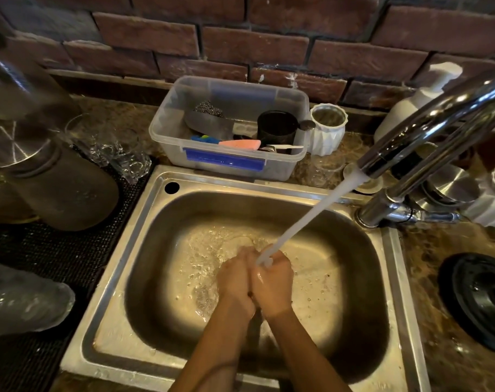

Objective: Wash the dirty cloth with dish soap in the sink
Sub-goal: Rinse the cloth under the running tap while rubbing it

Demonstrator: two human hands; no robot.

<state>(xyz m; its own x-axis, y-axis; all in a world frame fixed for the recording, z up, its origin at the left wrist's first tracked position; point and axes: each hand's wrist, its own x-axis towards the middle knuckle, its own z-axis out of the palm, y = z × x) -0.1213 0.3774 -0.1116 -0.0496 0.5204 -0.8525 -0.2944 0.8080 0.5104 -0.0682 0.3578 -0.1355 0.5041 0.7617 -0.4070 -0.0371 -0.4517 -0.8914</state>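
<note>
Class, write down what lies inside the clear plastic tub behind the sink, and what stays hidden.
Inside the tub: a steel scourer, a grey metal blade, a black cup, a pink piece and a blue-green sponge. The tub's floor beneath them is covered.

Head-worn camera looks steeply down from close above the sink point(393, 278), facing the brick wall point(268, 46)
</note>
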